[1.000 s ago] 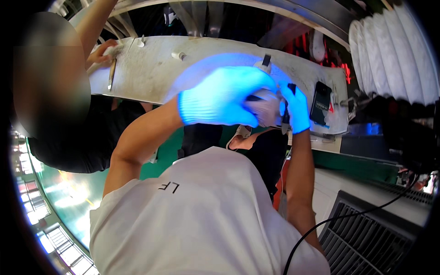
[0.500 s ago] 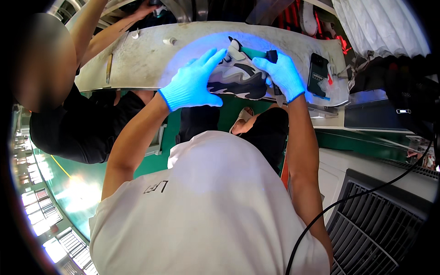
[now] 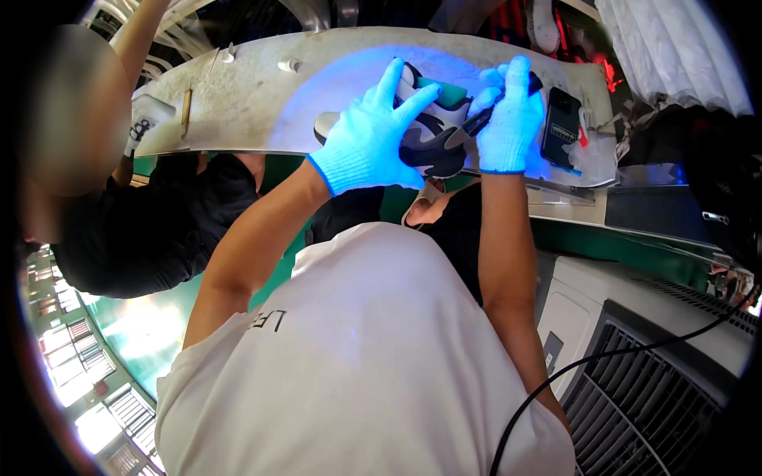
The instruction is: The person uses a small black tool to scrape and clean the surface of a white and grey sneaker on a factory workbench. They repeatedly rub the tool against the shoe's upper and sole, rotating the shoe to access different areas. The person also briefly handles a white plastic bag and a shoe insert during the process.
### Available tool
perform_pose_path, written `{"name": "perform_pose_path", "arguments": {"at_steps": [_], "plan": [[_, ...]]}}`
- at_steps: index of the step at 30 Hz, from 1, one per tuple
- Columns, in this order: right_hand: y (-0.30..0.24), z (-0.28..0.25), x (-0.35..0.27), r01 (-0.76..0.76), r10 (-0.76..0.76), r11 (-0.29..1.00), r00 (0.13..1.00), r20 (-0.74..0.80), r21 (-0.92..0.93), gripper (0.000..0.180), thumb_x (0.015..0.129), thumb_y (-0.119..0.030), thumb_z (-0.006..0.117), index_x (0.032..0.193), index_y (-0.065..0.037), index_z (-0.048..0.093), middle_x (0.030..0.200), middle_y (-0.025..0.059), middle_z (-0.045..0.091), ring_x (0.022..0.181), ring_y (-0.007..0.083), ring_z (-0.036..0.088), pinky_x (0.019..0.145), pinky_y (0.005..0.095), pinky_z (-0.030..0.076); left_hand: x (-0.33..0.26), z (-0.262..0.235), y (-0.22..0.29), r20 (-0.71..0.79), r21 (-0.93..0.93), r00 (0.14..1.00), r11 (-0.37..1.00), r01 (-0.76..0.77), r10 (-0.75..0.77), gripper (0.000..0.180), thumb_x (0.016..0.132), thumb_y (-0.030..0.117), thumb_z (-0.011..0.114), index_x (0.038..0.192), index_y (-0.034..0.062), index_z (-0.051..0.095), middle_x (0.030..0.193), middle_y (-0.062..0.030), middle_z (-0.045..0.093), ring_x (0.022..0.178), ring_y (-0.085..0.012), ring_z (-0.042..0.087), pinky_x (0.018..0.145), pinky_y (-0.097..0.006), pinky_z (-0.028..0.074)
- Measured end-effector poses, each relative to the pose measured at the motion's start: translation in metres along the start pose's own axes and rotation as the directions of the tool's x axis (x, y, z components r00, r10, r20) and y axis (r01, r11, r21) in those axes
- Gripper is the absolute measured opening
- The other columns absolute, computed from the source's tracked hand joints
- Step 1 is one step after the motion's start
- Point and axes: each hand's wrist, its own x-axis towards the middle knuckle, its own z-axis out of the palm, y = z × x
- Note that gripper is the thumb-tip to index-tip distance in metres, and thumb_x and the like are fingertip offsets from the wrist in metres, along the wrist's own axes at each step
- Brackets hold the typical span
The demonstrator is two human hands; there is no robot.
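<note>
We see a white, black and green sports shoe (image 3: 432, 131) lying on its side toward the far right of a pale, scuffed metal surface (image 3: 254, 103), under a patch of blue light. Our left hand (image 3: 369, 139), in a light blue knitted glove, lies over the near part of the shoe with its fingers spread across the upper, pressing it down rather than closing round it. Our right hand (image 3: 504, 119), gloved the same, has its grip pressed together on a thin dark pen-like tool (image 3: 476, 123) whose tip meets the shoe's side. Just right of that hand a black handheld device (image 3: 562, 125) lies flat on the surface. Farther left are a small white cylindrical piece (image 3: 290, 63) and a slim brownish stick (image 3: 186, 111), well apart from the shoe. At the far left another person in a dark top (image 3: 151, 230) stands close by. We judge the main risk to be the shoe sliding under the flat, open hand, so that the tool tip skids and marks the wrong place; the right wrist could also knock the black device toward the surface's right edge.
</note>
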Motion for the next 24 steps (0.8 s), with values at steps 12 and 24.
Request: {"name": "perform_pose_path", "arguments": {"at_steps": [12, 24], "plan": [[0.049, -0.048, 0.028, -0.551, 0.244, 0.399, 0.834, 0.495, 0.733, 0.059, 0.114, -0.066, 0.053, 0.1, -0.014, 0.075, 0.078, 0.0008, 0.065, 0.05, 0.0134, 0.047, 0.048, 0.0316, 0.036, 0.007, 0.001, 0.0, -0.038, -0.07, 0.997, 0.995, 0.071, -0.074, 0.111, 0.058, 0.05, 0.105, 0.158, 0.0272, 0.063, 0.169, -0.0331, 0.043, 0.135, -0.0554, 0.064, 0.11, -0.056, 0.059], [0.029, 0.002, -0.006, -0.088, 0.078, 0.995, 0.973, -0.215, -0.04, 0.043, 0.109, -0.039, 0.075, 0.085, -0.006, 0.063, 0.071, 0.0042, 0.061, 0.052, 0.0155, 0.055, 0.049, 0.0338, 0.045, -0.005, 0.006, 0.009, -0.096, -0.03, 0.991, 0.995, 0.09, -0.093, 0.111, 0.058, 0.05, 0.103, 0.159, 0.0265, 0.064, 0.167, -0.037, 0.042, 0.134, -0.0562, 0.063, 0.112, -0.059, 0.056]]}}
